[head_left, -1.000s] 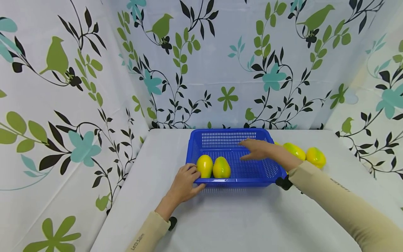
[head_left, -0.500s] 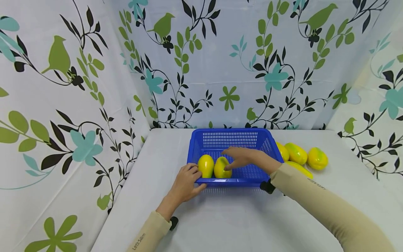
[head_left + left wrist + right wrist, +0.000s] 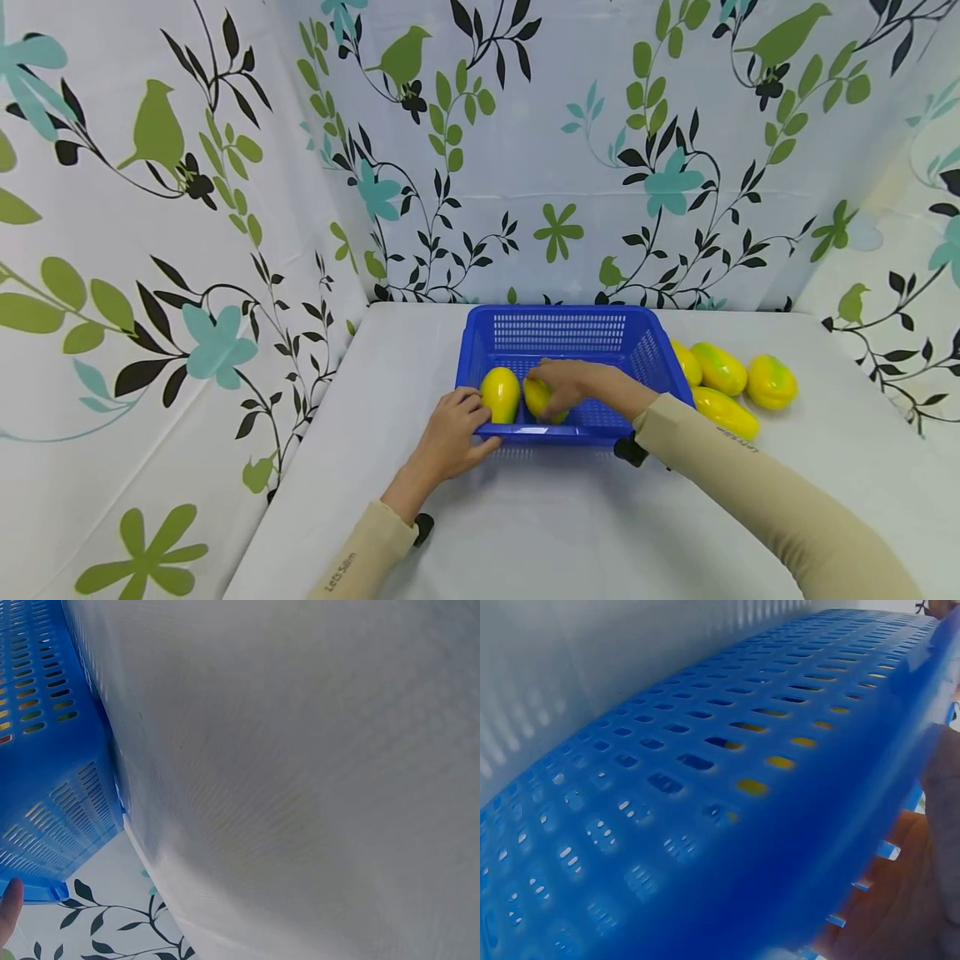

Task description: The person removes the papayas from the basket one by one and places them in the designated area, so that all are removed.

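Observation:
A blue perforated plastic basket point(image 3: 645, 342) stands on the white-covered table. My left hand point(image 3: 450, 429) grips its front left corner, fingers over the rim and thumb outside; the left wrist view catches one fingertip point(image 3: 9, 909) at the rim. Inside, a yellow mango point(image 3: 499, 393) leans upright against the front wall beside those fingers. To its right, my right hand point(image 3: 576, 385) holds a second yellow-green mango point(image 3: 537, 397) from above, thumb at its near side, covering much of it. In the right wrist view the basket wall point(image 3: 727, 772) hides the mango except for yellow through the holes.
Several more yellow mangoes point(image 3: 722, 412) lie on the table point(image 3: 555, 525) just right of the basket. Behind the basket hangs a white cloth backdrop point(image 3: 495, 200) printed with leaves and birds, with cloth also at both sides.
My right hand has moved left and down inside the basket and taken hold of the right mango, which now tilts. My left hand stays on the rim. The view has shifted slightly.

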Available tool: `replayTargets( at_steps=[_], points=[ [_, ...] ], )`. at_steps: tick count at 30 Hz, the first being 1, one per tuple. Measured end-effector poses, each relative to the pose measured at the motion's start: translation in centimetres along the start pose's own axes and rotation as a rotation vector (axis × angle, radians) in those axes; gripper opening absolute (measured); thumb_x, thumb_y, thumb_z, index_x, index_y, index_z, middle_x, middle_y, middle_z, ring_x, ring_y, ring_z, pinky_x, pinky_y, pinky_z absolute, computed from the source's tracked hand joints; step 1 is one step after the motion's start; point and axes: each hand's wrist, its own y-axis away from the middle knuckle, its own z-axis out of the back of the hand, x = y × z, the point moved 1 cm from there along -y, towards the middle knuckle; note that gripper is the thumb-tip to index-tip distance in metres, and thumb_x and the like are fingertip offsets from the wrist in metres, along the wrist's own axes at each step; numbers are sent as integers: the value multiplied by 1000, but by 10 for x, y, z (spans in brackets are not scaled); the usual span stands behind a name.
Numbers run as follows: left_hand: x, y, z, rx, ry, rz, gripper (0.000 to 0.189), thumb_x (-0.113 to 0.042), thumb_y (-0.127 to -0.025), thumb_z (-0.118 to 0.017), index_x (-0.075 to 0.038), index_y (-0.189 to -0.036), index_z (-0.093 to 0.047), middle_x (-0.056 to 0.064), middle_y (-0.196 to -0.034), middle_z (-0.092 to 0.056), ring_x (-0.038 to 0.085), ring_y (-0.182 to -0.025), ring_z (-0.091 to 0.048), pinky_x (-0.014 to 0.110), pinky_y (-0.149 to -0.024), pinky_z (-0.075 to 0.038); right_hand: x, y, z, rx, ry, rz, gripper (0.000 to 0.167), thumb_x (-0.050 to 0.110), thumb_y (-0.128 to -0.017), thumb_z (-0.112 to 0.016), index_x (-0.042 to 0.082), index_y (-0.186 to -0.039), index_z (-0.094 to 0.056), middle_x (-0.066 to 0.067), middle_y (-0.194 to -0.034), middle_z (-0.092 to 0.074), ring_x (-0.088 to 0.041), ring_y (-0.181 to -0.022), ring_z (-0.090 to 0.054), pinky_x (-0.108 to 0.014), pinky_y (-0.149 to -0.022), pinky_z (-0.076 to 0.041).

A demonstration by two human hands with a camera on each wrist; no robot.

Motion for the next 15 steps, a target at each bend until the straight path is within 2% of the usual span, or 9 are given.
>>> replayTargets(
  at_steps=[5,15],
  points=[
    [-4,-2,1,30,5,15,37,-43,-85,-71,-9,-100,-73,5,-105,-69,24,-110,-55,44,-100,-46,-6,-1,0,-21,8,-11,74,30,-81,-80,12,-145,-46,-11,-131,-52,-26,-103,-53,-48,-96,-48],
    [-3,-1,1,29,-5,35,38,-44,-85,-71,-9,-101,-74,5,-105,-70,24,-110,-55,44,-100,-46,-10,8,4,-32,-21,-14,73,33,-83,-77,11,-145,-46,-10,-128,-54,-25,-102,-53,-47,-95,-48]
  ],
)
